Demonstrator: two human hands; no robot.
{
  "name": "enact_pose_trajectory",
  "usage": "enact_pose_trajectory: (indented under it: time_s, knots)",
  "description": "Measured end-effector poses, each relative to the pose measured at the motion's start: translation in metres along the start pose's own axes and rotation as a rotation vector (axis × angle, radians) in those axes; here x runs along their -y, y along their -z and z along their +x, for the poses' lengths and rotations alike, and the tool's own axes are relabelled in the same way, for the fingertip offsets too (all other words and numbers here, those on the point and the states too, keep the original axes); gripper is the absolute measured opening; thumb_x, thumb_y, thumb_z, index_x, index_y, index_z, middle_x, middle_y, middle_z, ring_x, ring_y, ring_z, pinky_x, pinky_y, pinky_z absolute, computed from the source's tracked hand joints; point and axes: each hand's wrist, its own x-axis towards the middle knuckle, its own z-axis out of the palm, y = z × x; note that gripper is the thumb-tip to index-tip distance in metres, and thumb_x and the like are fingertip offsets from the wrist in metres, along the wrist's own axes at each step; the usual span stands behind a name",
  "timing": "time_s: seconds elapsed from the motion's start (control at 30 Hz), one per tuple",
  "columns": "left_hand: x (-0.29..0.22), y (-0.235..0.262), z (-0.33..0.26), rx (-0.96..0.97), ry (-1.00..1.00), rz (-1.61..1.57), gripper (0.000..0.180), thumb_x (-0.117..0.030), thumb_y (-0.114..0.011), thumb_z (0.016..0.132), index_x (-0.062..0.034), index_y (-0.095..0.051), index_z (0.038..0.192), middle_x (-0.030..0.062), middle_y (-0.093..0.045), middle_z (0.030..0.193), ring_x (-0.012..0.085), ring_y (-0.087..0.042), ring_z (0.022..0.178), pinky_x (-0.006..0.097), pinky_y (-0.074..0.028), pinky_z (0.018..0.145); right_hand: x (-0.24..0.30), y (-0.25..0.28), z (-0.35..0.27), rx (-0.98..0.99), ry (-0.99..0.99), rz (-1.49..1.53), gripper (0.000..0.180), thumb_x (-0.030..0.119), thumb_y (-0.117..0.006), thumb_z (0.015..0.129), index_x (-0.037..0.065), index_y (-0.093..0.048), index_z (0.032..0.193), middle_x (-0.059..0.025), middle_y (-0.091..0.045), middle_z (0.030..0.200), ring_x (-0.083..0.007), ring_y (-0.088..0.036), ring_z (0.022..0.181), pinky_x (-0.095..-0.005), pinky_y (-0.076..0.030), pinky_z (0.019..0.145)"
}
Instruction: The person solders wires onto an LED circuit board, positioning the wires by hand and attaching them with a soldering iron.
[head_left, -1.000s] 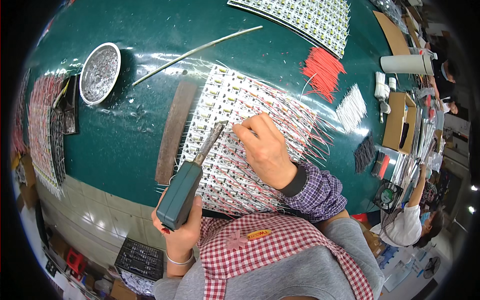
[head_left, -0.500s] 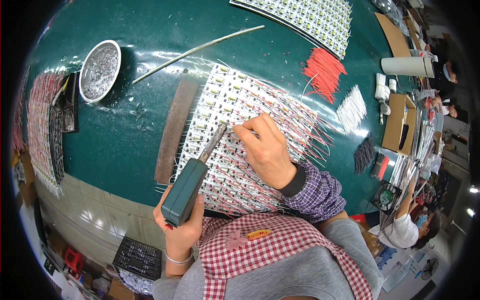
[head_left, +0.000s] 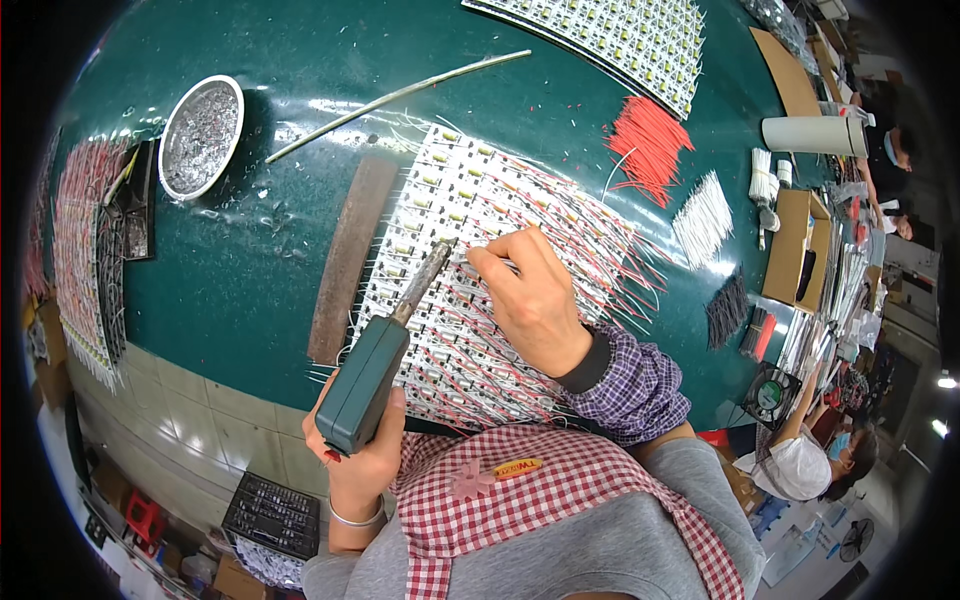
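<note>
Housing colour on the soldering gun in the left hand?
Dark green housing on the soldering gun; it shows best in the head view.

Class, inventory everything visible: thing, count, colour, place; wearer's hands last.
Table: one, green, centre
Soldering iron: one, green, centre
Board sheet: one, white, centre
Other boards: several, white, top, left
Wire piles: three; red, white, black; right
Bowl: one, white, upper left
Bar: one, brown, centre
Rod: one, pale, top
Tumbler: one, grey, right
Open box: one, brown, right
Crate: one, black, lower left
Co-workers: several, right
Left hand: one, around iron
Right hand: one, over sheet
</note>
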Motion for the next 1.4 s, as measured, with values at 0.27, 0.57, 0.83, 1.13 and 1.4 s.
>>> enact_pose_trajectory:
  time_s: [0.27,0.57,0.83,1.13,1.4]
  knots:
    - [-0.0002,-0.0030,0.0004,-0.019,-0.002,-0.038,0.021,0.003,-0.075,0.076,0.0076,-0.068,0.095,0.0117,-0.070,0.084,0.0176,-0.067,0.067,0.029,-0.051,0.060,-0.0017,-0.0004,-0.0022,0.010,0.036,-0.028,0.030,-0.004,-0.062,0.073,0.001,-0.064,0.102,-0.0094,-0.055,0.091,-0.0247,-0.055,0.085,-0.0342,-0.049,0.067]
    - [-0.0003,-0.0026,0.0003,-0.003,0.023,-0.010,0.020,0.002,-0.076,0.076,0.0076,-0.068,0.093,0.0120,-0.070,0.083,0.0187,-0.068,0.067,0.029,-0.052,0.060,0.0018,0.0010,-0.0013,0.038,0.047,-0.065,0.028,-0.002,-0.062,0.073,0.001,-0.064,0.101,-0.0081,-0.050,0.085,-0.0237,-0.053,0.081,-0.0335,-0.047,0.065]
    - [0.0002,-0.0028,0.0027,0.002,-0.017,-0.013,0.020,0.003,-0.075,0.075,0.0074,-0.068,0.093,0.0116,-0.068,0.084,0.0183,-0.066,0.066,0.029,-0.051,0.059,0.0044,-0.0011,-0.0013,0.038,0.049,-0.088,0.030,-0.002,-0.062,0.072,-0.001,-0.065,0.102,-0.0084,-0.050,0.085,-0.0235,-0.053,0.082,-0.0337,-0.047,0.065]
    - [-0.0040,-0.0039,0.0052,0.008,-0.023,-0.012,0.019,0.005,-0.074,0.075,0.0073,-0.067,0.093,0.0114,-0.066,0.083,0.0170,-0.064,0.065,0.028,-0.049,0.057,0.0059,-0.0015,-0.0021,0.054,0.034,-0.108,0.030,-0.001,-0.062,0.074,-0.001,-0.065,0.104,-0.0089,-0.050,0.086,-0.0240,-0.053,0.082,-0.0339,-0.047,0.065]
    - [-0.0014,-0.0041,0.0045,0.018,-0.009,-0.015,0.019,0.004,-0.074,0.075,0.0068,-0.067,0.092,0.0110,-0.066,0.082,0.0166,-0.064,0.064,0.029,-0.048,0.056,0.0046,-0.0014,-0.0016,0.046,0.039,-0.095,0.030,-0.002,-0.062,0.074,-0.001,-0.065,0.104,-0.0091,-0.050,0.086,-0.0242,-0.053,0.082,-0.0338,-0.047,0.065]
